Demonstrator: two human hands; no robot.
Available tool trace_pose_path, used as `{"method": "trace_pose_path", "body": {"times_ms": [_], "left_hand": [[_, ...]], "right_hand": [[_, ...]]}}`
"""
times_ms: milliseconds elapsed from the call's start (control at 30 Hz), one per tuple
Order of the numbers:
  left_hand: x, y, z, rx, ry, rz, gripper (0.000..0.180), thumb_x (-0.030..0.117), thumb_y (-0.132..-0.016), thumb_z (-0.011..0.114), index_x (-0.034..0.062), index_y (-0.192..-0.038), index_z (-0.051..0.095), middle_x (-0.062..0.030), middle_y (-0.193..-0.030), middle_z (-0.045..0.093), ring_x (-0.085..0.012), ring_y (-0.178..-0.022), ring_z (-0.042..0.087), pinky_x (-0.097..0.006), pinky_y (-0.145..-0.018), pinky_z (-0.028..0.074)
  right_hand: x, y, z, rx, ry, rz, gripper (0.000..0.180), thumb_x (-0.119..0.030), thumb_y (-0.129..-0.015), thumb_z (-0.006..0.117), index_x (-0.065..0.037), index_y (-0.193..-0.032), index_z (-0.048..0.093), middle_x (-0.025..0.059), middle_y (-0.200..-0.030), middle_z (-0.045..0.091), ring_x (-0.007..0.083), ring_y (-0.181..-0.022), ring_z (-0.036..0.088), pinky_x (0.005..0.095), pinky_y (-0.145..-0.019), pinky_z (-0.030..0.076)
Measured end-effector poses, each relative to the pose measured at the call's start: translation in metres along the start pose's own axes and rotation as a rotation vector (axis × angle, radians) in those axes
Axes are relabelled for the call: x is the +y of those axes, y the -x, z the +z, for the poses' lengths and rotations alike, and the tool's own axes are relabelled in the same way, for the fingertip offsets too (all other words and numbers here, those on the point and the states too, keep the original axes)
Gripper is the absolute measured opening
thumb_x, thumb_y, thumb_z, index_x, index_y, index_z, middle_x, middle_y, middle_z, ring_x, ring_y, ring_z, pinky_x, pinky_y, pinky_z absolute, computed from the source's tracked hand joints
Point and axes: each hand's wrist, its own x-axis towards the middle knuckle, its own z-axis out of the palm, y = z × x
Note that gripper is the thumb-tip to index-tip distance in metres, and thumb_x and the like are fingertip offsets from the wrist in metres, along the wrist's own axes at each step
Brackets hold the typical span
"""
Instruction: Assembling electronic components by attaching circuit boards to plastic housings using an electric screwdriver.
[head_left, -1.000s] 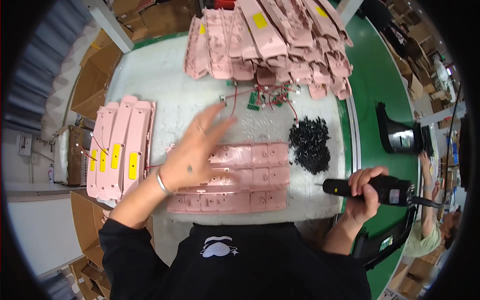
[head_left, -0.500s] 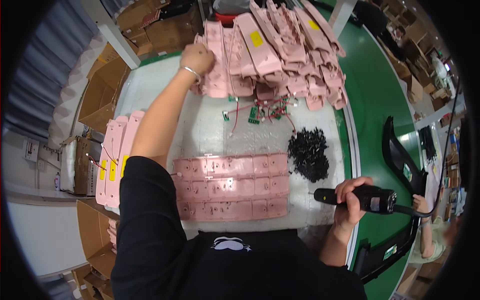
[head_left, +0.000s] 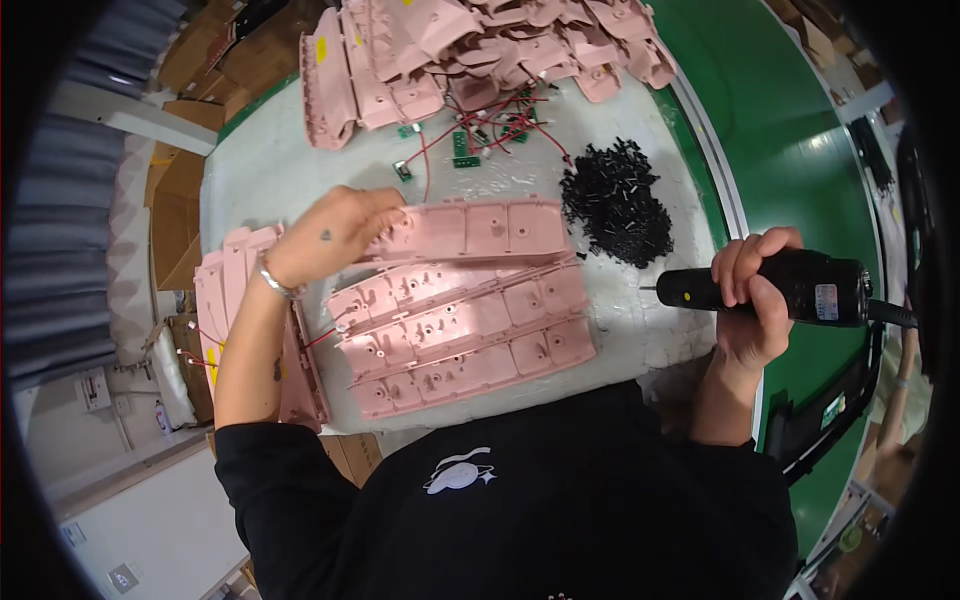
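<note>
Surface: white padded bench top [head_left: 260,180], bordered at right by a green belt [head_left: 790,150] | Far edge: heap of pink plastic housings [head_left: 480,45] | Centre: green circuit boards with red wires [head_left: 480,135] | Right: pile of black screws [head_left: 615,200] | Near: four pink housings [head_left: 470,320] laid side by side | Left: stacked pink housings [head_left: 225,300].

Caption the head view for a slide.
Left hand places a pink plastic housing above three others on the white table; right hand grips a black electric screwdriver.
</note>
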Motion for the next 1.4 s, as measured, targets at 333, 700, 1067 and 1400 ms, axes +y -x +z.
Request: {"method": "trace_pose_path", "body": {"times_ms": [333, 700, 1067, 1400], "left_hand": [[-0.040, -0.019, 0.029, 0.262, -0.110, 0.108, 0.018, 0.012, -0.089, 0.050, -0.0009, -0.100, 0.057, -0.0176, -0.101, 0.060, -0.0361, -0.084, 0.057, -0.039, -0.074, 0.046], [0.043, -0.027, 0.046, 0.525, -0.387, 0.076, 0.014, 0.010, -0.080, 0.061, 0.0037, -0.093, 0.062, -0.0106, -0.100, 0.060, -0.0300, -0.089, 0.056, -0.037, -0.074, 0.047], [0.113, -0.095, 0.105, 0.211, -0.248, 0.368, 0.019, 0.010, -0.060, 0.073, 0.0042, -0.068, 0.057, -0.0090, -0.065, 0.058, -0.0277, -0.074, 0.055, -0.039, -0.062, 0.046], [0.115, -0.107, 0.107, 0.202, -0.235, 0.325, 0.021, 0.003, -0.060, 0.069, 0.0005, -0.075, 0.054, -0.0147, -0.067, 0.058, -0.0340, -0.069, 0.059, -0.040, -0.060, 0.047]], "right_hand": [[0.001, 0.004, -0.005, -0.018, 0.007, 0.023, 0.031, -0.004, -0.071, 0.055, 0.002, -0.099, 0.044, 0.0050, -0.064, 0.046, 0.0130, -0.051, 0.042, 0.0279, -0.052, 0.038], [-0.003, 0.002, -0.009, -0.085, 0.022, 0.015, 0.032, -0.001, -0.068, 0.050, 0.002, -0.099, 0.045, 0.0057, -0.062, 0.046, 0.0127, -0.052, 0.043, 0.0269, -0.052, 0.040], [-0.028, -0.005, -0.017, -0.104, 0.023, -0.188, 0.034, -0.008, -0.070, 0.051, -0.001, -0.103, 0.044, 0.0037, -0.058, 0.044, 0.0124, -0.048, 0.040, 0.0283, -0.051, 0.038], [-0.027, -0.008, -0.032, 0.064, -0.189, -0.157, 0.029, -0.011, -0.078, 0.051, -0.001, -0.105, 0.052, -0.0004, -0.065, 0.041, 0.0099, -0.060, 0.040, 0.0274, -0.064, 0.033]]}}
